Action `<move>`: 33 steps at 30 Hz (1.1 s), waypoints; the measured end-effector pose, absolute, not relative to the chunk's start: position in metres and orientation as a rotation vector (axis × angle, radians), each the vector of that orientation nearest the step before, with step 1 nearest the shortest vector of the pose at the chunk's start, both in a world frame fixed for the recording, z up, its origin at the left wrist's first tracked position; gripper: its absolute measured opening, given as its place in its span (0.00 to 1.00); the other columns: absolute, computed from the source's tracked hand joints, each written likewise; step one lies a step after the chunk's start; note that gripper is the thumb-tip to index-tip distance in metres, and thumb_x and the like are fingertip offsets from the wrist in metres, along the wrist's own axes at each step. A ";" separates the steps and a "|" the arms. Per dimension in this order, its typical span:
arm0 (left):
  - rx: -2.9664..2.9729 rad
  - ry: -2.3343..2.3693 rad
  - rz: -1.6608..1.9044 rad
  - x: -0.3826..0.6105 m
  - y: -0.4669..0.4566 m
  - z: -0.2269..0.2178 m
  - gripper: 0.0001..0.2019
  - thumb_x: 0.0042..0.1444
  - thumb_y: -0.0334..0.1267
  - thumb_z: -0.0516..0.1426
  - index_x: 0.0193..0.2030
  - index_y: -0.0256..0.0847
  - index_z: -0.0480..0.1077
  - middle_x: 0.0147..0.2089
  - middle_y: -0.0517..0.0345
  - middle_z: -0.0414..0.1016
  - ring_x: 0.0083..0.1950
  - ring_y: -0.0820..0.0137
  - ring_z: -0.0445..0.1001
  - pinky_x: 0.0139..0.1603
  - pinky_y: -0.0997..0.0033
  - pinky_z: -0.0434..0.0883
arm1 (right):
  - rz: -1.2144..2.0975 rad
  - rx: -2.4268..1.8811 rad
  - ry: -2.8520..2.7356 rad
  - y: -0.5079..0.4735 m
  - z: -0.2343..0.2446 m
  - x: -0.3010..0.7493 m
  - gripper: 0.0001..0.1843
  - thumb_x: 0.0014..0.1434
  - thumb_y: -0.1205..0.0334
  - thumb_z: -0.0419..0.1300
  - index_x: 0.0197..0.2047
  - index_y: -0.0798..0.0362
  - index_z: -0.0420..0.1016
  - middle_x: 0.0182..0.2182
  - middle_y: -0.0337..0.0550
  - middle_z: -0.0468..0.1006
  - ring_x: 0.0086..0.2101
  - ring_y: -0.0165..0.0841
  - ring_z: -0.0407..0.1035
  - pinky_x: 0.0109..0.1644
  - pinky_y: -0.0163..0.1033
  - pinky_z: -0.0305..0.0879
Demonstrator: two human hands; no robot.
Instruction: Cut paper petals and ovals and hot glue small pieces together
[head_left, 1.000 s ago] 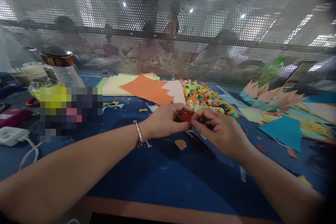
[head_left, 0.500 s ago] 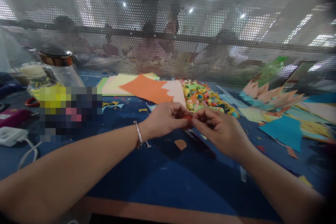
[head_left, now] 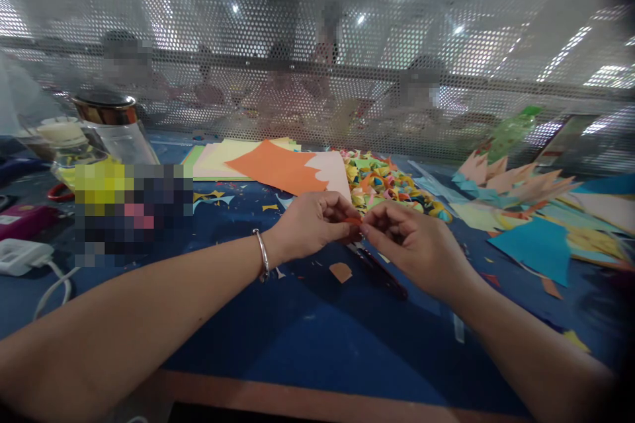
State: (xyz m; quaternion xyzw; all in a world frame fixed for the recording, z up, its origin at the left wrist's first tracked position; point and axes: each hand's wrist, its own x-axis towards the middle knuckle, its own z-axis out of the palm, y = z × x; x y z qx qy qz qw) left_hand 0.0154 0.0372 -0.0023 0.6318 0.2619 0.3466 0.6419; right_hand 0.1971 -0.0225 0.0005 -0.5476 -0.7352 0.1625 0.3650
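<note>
My left hand (head_left: 310, 225) and my right hand (head_left: 414, 244) meet fingertip to fingertip above the blue table (head_left: 307, 337). Both pinch a small red paper piece (head_left: 353, 220), mostly hidden by the fingers. A silver bangle (head_left: 261, 253) sits on my left wrist. Just below the hands a dark pen-like tool (head_left: 380, 269) lies on the table beside an orange paper scrap (head_left: 341, 271).
A stack of coloured paper sheets (head_left: 278, 165) lies behind the hands, next to a heap of small folded paper pieces (head_left: 391, 188). Cut paper shapes (head_left: 526, 211) cover the right side. A jar (head_left: 112, 125) and a white charger (head_left: 22, 256) stand at left. A perforated screen (head_left: 317, 46) closes off the back.
The red paper showed plainly between my fingers a second ago; now it is pressed smaller and almost covered. Both hands stayed in place, fingers working closer together.
</note>
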 end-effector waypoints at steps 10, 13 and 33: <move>1.661 0.616 0.858 0.013 0.037 -0.004 0.11 0.49 0.29 0.66 0.36 0.38 0.68 0.30 0.62 0.75 0.32 0.76 0.74 0.36 0.75 0.71 | 0.426 -1.405 -1.889 -0.022 0.000 0.198 0.08 0.63 0.56 0.58 0.36 0.50 0.71 0.26 0.39 0.74 0.26 0.31 0.68 0.29 0.36 0.63; 1.639 0.686 0.817 0.013 0.036 0.001 0.10 0.51 0.30 0.66 0.36 0.37 0.70 0.30 0.61 0.76 0.31 0.77 0.75 0.35 0.76 0.71 | 0.419 -1.410 -1.904 -0.022 0.000 0.198 0.08 0.62 0.56 0.58 0.35 0.51 0.71 0.25 0.38 0.73 0.25 0.30 0.67 0.28 0.35 0.63; 1.587 0.598 0.766 0.013 0.036 -0.001 0.05 0.59 0.32 0.60 0.32 0.37 0.71 0.28 0.59 0.78 0.31 0.75 0.79 0.37 0.74 0.76 | 0.484 -1.369 -1.886 -0.020 0.002 0.197 0.08 0.61 0.57 0.58 0.32 0.50 0.70 0.21 0.34 0.68 0.21 0.28 0.61 0.23 0.34 0.54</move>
